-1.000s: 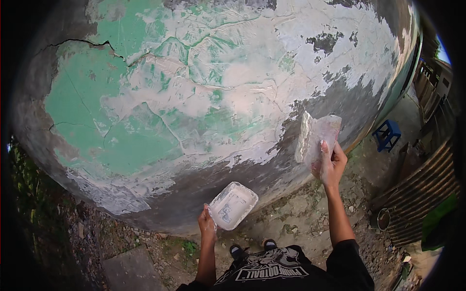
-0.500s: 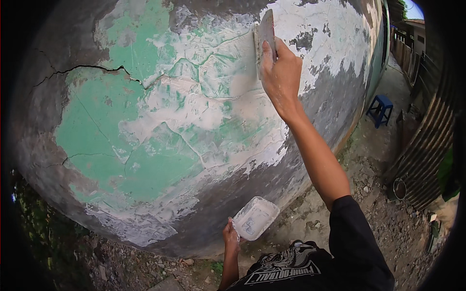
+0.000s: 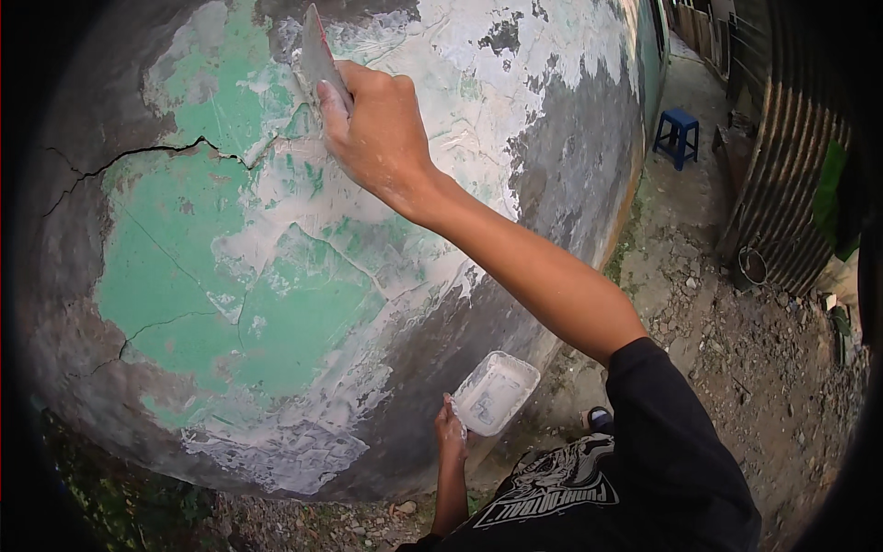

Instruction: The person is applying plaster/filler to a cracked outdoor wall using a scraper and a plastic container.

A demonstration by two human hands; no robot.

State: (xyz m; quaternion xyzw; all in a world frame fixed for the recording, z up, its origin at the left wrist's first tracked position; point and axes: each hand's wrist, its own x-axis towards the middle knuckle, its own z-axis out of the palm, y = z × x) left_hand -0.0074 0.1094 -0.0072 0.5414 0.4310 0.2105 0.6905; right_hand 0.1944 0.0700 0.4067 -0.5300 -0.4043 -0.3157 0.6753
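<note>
My right hand [image 3: 382, 138] grips a flat putty knife [image 3: 322, 57], its blade against the upper part of the wall [image 3: 313, 322]. The wall carries green paint, rough white filler and bare grey patches. A dark crack [image 3: 147, 152] runs across its left side and ends near the filler. Low down, my left hand [image 3: 451, 430] closes on the edge of a shallow white rectangular tray [image 3: 497, 394]. White residue coats the inside of the tray, and some white smears mark my fingers.
A blue plastic stool [image 3: 678, 138] stands on the path at the right. Beyond it leans a rusty corrugated metal sheet [image 3: 782, 184]. Rubble and stones [image 3: 727, 368] cover the ground, and my foot [image 3: 600, 420] shows beside the wall base. Plants [image 3: 101, 469] grow at the lower left.
My right hand has swept the putty knife leftward across the wall. The view has shifted, and my left hand still holds the tray low down.
</note>
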